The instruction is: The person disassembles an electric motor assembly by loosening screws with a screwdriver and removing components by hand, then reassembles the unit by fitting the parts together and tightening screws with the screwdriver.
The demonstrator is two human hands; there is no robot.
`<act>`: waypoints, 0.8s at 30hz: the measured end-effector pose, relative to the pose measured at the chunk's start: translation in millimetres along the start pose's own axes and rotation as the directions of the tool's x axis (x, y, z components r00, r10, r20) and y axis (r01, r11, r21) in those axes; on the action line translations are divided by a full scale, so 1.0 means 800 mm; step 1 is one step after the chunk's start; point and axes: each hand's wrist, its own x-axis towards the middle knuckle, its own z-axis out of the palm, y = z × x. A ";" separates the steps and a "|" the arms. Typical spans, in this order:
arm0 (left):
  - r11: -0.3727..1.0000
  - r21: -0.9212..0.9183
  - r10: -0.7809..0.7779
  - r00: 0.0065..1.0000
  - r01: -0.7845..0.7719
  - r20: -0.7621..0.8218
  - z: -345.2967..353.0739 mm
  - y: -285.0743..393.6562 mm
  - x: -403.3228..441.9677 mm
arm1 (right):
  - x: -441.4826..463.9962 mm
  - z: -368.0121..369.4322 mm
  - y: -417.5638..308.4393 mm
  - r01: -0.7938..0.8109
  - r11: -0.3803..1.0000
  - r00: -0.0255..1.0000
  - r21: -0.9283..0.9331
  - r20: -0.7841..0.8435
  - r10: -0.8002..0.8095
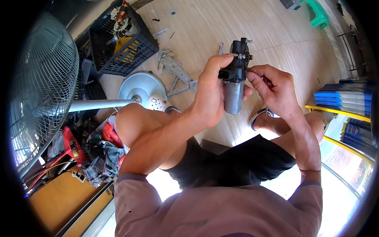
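My left hand point(213, 85) is wrapped round a small electric motor point(233, 98), holding it upright above the floor. The motor has a silver cylinder below and a black gear housing point(239, 51) with metal studs on top. My right hand point(274, 89) is closed, thumb and forefinger pinched against the side of the housing; whatever is between the fingertips is too small to make out. Tucked in that same hand is a screwdriver point(267, 113), its thin shaft pointing down and a bit of dark red handle showing. The palm hides the rest of it.
A scissor-type metal bracket point(175, 69) lies on the floor beyond my knees. Left of it stand a black crate point(130, 55) of parts and a fan point(47, 71) with a round base point(134, 85). Cluttered tools lie lower left. A rack point(343, 100) of blue packets stands right.
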 end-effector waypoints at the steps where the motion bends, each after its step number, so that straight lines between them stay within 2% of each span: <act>1: 1.000 0.008 0.005 1.000 -0.005 -0.003 0.000 0.000 0.000 | 0.000 0.001 0.000 0.004 1.000 1.000 0.008 -0.004 -0.004; 5: 1.000 0.010 0.006 1.000 -0.006 -0.017 -0.001 -0.002 0.000 | 0.000 0.002 -0.005 0.045 0.999 0.999 -0.003 -0.022 -0.045; 11: 1.000 0.007 0.001 1.000 -0.001 -0.001 -0.001 -0.001 0.001 | 0.001 0.001 -0.005 0.018 0.999 1.000 0.031 -0.020 -0.018; 17: 1.000 0.021 0.000 0.999 0.001 -0.036 0.001 0.002 -0.002 | 0.003 -0.001 -0.007 -0.149 0.980 0.989 0.132 0.019 0.148; 24: 1.000 0.009 -0.010 0.999 0.010 -0.037 0.000 0.000 -0.001 | 0.001 0.002 -0.001 -0.120 0.989 0.992 0.091 0.043 0.117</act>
